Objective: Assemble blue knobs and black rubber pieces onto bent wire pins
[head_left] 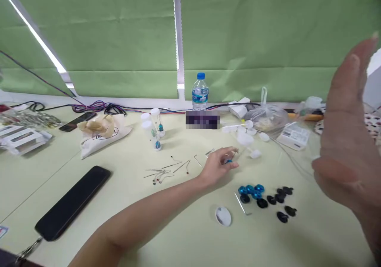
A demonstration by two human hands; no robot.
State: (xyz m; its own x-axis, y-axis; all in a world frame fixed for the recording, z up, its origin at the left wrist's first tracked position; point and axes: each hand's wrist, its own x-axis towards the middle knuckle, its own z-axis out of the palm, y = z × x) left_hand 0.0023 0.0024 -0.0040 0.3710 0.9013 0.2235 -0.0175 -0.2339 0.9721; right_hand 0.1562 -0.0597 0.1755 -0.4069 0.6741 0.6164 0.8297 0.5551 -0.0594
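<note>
My left hand [218, 165] reaches over the middle of the table, its fingers curled round a small blue part [229, 161]. A bit of thin metal shows by its fingertips; the rest is hidden by the fingers. Raised close to the camera at the right, my right hand [342, 132] has its fingers stretched upward and holds nothing. Between the hands lie shiny blue knobs [250, 189], several black knobs [279, 198] and an L-shaped hex key [243, 204]. Thin bent metal rods [160, 173] are scattered left of my left hand.
Clear tubes with white caps [148, 126] stand behind the rods. A water bottle [200, 92] is at the back. Phone [73, 203] and cloth pouch [104, 136] lie left. A round white disc [223, 216] sits in front; a plastic bag [268, 116] lies back right.
</note>
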